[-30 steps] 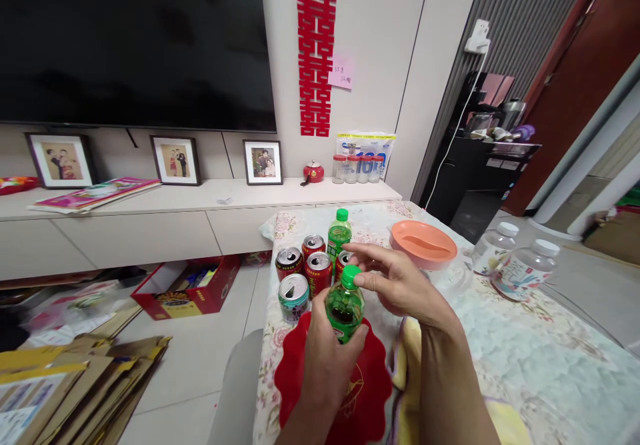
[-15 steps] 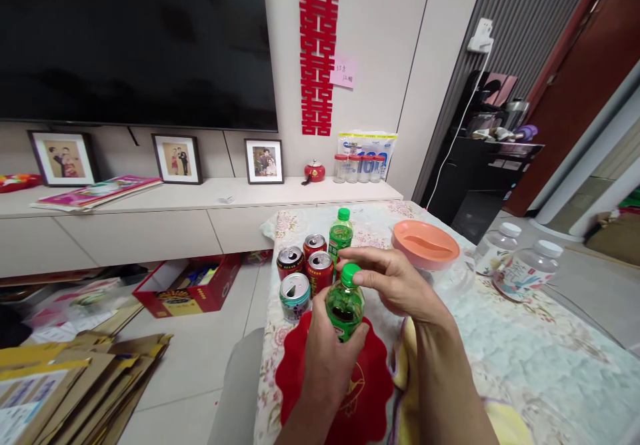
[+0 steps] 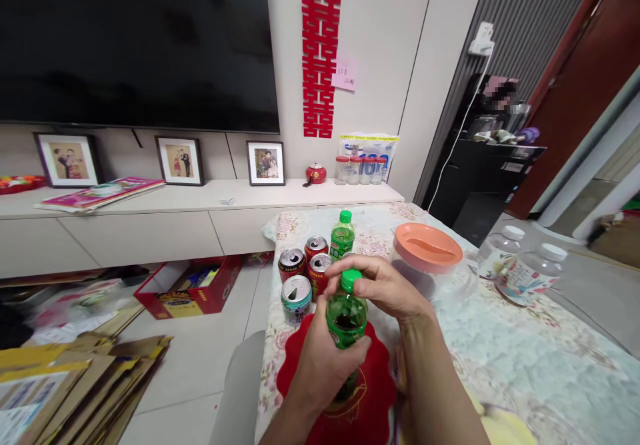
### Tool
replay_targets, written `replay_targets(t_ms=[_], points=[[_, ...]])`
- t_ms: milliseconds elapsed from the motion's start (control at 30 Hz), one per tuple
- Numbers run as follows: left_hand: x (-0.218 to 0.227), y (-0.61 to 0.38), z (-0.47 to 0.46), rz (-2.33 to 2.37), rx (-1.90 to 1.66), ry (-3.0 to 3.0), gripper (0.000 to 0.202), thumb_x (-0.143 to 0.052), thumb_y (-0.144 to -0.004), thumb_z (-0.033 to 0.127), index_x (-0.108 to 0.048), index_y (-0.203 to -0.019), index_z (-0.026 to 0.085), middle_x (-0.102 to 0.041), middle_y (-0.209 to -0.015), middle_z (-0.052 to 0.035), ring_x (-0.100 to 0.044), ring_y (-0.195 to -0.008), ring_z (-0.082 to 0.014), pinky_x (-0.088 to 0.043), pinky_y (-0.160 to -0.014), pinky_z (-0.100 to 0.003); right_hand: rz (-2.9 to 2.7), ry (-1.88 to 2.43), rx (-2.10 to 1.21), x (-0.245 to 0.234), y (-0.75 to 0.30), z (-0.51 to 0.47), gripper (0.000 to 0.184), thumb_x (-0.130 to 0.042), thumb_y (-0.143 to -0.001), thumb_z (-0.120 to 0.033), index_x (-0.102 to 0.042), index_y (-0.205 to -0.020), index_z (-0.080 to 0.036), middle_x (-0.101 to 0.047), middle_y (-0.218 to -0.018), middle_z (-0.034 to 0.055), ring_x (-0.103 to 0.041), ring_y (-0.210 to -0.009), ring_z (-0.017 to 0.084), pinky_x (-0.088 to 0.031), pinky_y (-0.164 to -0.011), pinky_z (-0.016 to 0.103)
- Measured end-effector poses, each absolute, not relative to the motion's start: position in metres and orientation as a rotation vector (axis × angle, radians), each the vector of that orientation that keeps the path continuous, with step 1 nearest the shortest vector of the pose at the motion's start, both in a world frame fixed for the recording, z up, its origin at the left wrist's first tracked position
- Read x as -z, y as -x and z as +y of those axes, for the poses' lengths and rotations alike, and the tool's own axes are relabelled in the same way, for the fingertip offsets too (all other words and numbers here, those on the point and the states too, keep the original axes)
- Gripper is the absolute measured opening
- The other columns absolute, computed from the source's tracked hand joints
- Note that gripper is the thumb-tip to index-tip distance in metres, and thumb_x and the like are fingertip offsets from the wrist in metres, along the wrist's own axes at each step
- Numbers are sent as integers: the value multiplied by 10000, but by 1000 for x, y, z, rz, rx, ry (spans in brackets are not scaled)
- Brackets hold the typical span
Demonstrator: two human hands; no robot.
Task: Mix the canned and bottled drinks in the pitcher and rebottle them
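Note:
My left hand (image 3: pixel 327 358) is wrapped round the body of a green plastic drink bottle (image 3: pixel 347 315) with dark liquid inside. The bottle stands nearly upright over a red scalloped tray (image 3: pixel 367 412). At its top, my right hand (image 3: pixel 385 285) closes round the green bottle cap (image 3: pixel 351 278), thumb on the near right side and fingers curled behind. A second green bottle (image 3: pixel 343 235) stands just beyond. Left of the hands are several opened drink cans, among them a teal can (image 3: pixel 297 298) and a red can (image 3: pixel 320 273), partly hidden by my fingers.
A container with an orange lid (image 3: pixel 429 245) and two clear jars (image 3: pixel 530 273) stand to the right on the flowered tablecloth (image 3: pixel 540 352). Yellow cloth (image 3: pixel 500 425) lies near the front. A red box (image 3: pixel 187 288) and flattened cardboard (image 3: pixel 95 385) are on the floor at left.
My right hand has come down and closed more tightly around the cap. The bottle sits slightly lower, with more of its body showing below my left hand.

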State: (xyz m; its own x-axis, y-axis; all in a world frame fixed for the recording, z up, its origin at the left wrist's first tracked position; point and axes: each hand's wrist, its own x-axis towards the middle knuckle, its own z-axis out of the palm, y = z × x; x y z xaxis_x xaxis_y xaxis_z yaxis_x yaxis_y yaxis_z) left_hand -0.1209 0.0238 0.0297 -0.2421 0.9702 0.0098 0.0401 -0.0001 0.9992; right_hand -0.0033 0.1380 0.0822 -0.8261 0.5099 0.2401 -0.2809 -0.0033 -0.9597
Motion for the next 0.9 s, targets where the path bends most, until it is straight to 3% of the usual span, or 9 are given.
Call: replay_targets(t_ms=[100,167,300,433,633,767,833,900], points=[[-35,128,24,1245,-1271,-1166,382,-679,-617,181,-516,-956,244,-469,-720,94,-453,-639,-122,-396,-585,-245,-1702,91,-1981,-72,10,142,596,-851,-787,-632,-766,-1141,-161,-798,-963,115,-757,-936,250,-578,-895,411],[-38,133,25,1193,-1170,-1229,267,-645,-601,174,-444,-757,254,-403,-653,96,-366,-598,-102,-299,-533,-248,-1683,14,-2010,-68,14,142,614,-839,-766,-680,-757,-1066,-150,-784,-885,116,-750,-921,271,-570,-925,462],[-45,142,26,1109,-1062,-1261,265,-646,-598,186,-406,-690,252,-376,-640,89,-319,-600,-94,-229,-524,-268,-1650,-45,-1984,-71,20,135,496,-831,-787,-655,-680,-851,-187,-768,-795,91,-744,-856,265,-520,-1022,524],[-50,145,28,1055,-1131,-1249,253,-664,-616,216,-440,-733,240,-397,-659,82,-345,-627,-100,-260,-549,-266,-1635,60,-1866,-80,27,125,302,-750,-947,-456,-597,-839,-219,-776,-768,39,-761,-859,225,-479,-1078,485],[-43,140,29,1173,-1311,-1215,395,-683,-635,183,-511,-988,221,-427,-704,97,-396,-632,-105,-342,-561,-241,-1671,278,-1704,-89,34,119,334,-734,-965,-475,-602,-811,-209,-778,-736,43,-767,-842,228,-557,-930,421],[-42,133,27,1389,-1421,-1143,658,-728,-643,226,-479,-1250,201,-646,-946,7,-626,-838,-202,-515,-769,-324,-1659,391,-1619,-90,39,116,380,-756,-938,-535,-635,-813,-198,-780,-762,47,-755,-835,219,-562,-893,394],[-42,130,27,1472,-1453,-1147,746,-736,-658,238,-435,-1341,206,-685,-1114,-48,-667,-978,-247,-526,-902,-377,-1645,413,-1619,-90,38,116,361,-764,-941,-517,-646,-826,-196,-783,-782,43,-748,-845,205,-556,-900,377],[-44,129,26,1497,-1453,-1155,741,-734,-666,246,-437,-1344,210,-685,-1113,-45,-666,-973,-246,-523,-902,-379,-1642,384,-1682,-90,35,117,337,-783,-933,-491,-646,-846,-197,-792,-823,49,-748,-854,203,-558,-889,371]])
